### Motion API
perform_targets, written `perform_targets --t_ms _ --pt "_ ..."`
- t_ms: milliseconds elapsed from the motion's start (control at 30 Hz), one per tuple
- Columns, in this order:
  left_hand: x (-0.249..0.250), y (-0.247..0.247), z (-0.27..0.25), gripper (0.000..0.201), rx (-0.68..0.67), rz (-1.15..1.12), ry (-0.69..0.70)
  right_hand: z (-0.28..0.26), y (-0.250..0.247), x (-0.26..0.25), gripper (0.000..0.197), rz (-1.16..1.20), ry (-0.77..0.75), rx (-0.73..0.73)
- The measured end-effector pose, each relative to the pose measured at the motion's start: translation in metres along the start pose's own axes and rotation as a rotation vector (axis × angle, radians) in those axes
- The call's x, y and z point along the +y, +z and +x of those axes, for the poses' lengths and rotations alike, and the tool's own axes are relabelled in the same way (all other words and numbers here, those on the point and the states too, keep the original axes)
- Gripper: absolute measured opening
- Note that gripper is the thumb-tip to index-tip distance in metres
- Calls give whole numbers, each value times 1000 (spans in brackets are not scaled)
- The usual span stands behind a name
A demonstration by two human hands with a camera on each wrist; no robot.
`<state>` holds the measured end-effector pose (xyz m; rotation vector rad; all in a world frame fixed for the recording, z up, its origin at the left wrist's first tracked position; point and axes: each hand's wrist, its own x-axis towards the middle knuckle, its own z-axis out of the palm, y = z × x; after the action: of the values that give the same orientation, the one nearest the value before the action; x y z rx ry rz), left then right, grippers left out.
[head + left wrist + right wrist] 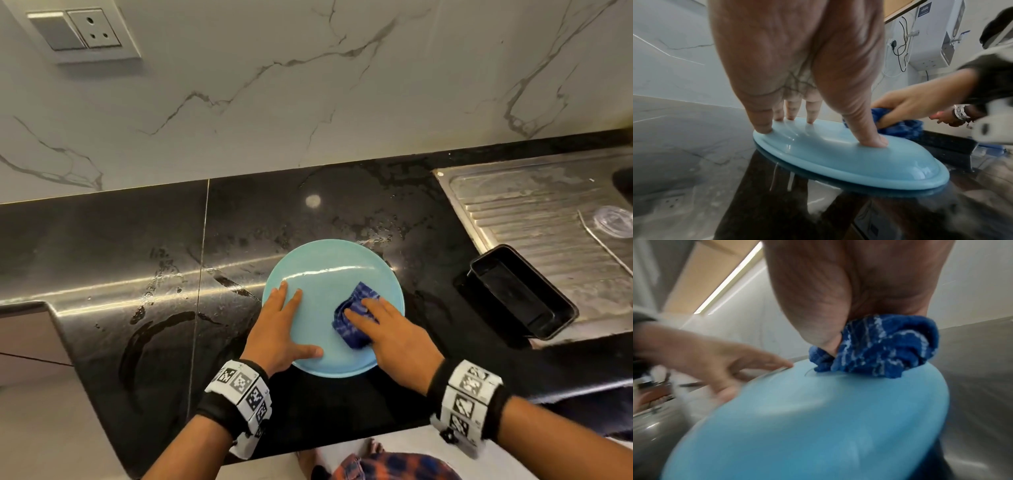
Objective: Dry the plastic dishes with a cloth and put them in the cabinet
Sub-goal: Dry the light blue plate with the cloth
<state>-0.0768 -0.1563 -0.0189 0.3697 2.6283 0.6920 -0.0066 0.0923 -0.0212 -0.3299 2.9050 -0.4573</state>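
While the light blue plate (334, 274) lies upside down on the wet black surface (102, 260), the left hand (279, 329) presses it with straight, spread fingers (holding nothing); just right, the right hand (387, 334) has its grip bunched on a blue cloth (356, 308) against the plate; farther right sits a black tray (520, 296).

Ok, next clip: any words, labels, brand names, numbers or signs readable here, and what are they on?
None can be read.
Blue label on the white wall appliance: lettering too small and blurred to read.
Wristbands: black-and-white square marker patterns, no words.
Switch and socket plate, blue plate, blue cloth, black tray: no text visible.
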Motion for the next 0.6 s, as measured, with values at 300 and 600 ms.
perform_targets --t_ms 300,600 --pt "-1 -1 0 123 -4 2 0 168 -39 -8 57 -58 123 -58" --pt "-2 3 -3 144 65 -157 -102 51 -22 -26 60 10 -1 -87"
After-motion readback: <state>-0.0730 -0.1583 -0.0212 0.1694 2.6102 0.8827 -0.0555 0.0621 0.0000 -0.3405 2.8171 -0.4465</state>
